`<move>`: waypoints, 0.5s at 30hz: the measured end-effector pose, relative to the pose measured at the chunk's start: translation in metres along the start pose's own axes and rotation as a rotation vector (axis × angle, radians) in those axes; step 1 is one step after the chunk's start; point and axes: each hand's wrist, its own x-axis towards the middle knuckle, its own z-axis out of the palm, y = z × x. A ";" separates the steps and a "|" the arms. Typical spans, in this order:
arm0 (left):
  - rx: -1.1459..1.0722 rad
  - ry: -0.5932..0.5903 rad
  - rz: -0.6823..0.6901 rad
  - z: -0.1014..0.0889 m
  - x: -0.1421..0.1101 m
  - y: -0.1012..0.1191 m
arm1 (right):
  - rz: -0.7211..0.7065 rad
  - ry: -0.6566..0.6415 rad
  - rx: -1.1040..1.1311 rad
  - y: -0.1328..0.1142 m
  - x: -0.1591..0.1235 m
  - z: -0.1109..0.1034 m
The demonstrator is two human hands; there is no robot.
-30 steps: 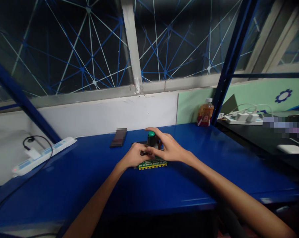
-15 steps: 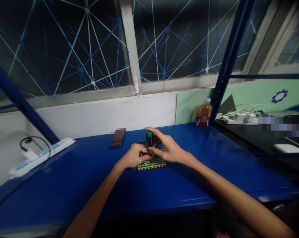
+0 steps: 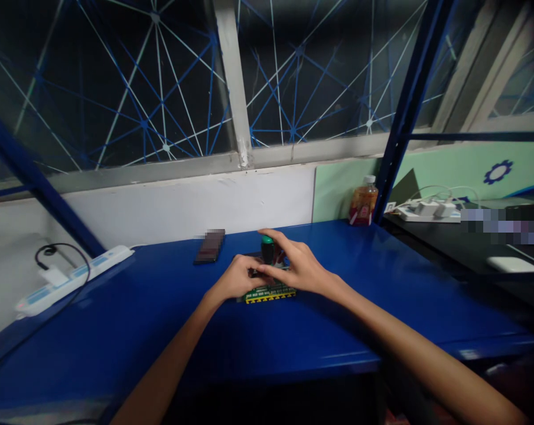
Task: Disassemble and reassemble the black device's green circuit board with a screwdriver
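Note:
In the middle of the table, a screwdriver [image 3: 267, 251] with a green-topped black handle stands upright over a green circuit board [image 3: 271, 292] with a yellow front edge. My right hand [image 3: 300, 268] is closed round the handle, its index finger arched to the top and its thumb across the lower part. My left hand [image 3: 238, 278] lies at the board's left side, fingers bent together close to the screwdriver's foot. What those fingertips pinch is hidden, as is the screwdriver's tip.
A dark phone [image 3: 210, 247] lies behind my left hand on the blue table [image 3: 169, 330]. At far left is a white power strip [image 3: 76, 280] with a black cable. A drink bottle [image 3: 363, 200] stands at the back right by a blue post [image 3: 404, 106].
The screwdriver handle has turned and sits slightly lower. My right thumb has slid left across it. My left hand stays in nearly the same place.

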 end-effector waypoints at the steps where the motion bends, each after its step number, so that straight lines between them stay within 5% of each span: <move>1: -0.001 0.000 0.002 0.000 0.000 0.000 | -0.001 -0.001 0.003 0.000 0.000 0.000; 15: 0.098 -0.096 -0.031 -0.004 0.000 0.007 | 0.019 -0.042 0.044 0.001 -0.002 0.000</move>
